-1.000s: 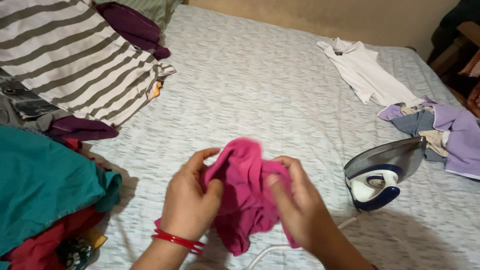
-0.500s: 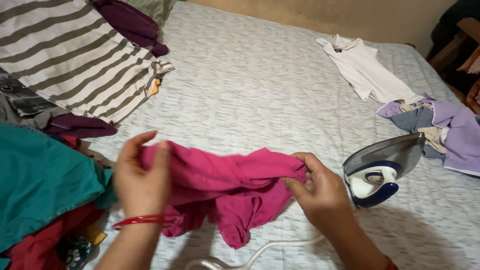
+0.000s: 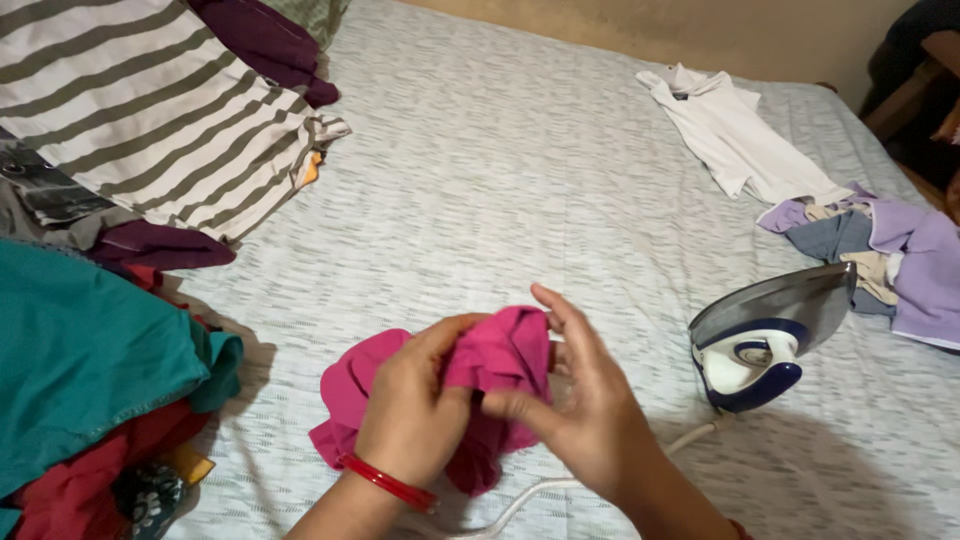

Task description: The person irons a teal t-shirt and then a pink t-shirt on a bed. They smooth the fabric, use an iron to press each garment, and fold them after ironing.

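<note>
Head view, looking down at a bed w/ a grey-white patterned bedsheet as the work surface. Far left: striped grey/white garment spread over a pile, dark maroon cloth above it, teal garment nearer the camera on top of red cloth. Top right: white shirt lying flat, apart from a lilac/grey clothes heap at the right edge. The clothes iron, blue and white, stands on its heel just right of the hands, soleplate tilted up, not touching any cloth; its white cord runs under the forearms.

Centre-bottom: pink garment, bunched up, partly lifted off the sheet. Left hand, red bangle at the wrist, is closed around the crumpled fabric; right hand pinches a fold w/ thumb and fingers, other fingers loosely extended.

Progress, as a judgement: early. Pink piece is crumpled, not laid flat, iron parked and unused on it. Spreading and pressing look left to do; most clothes around look unfolded too.
</note>
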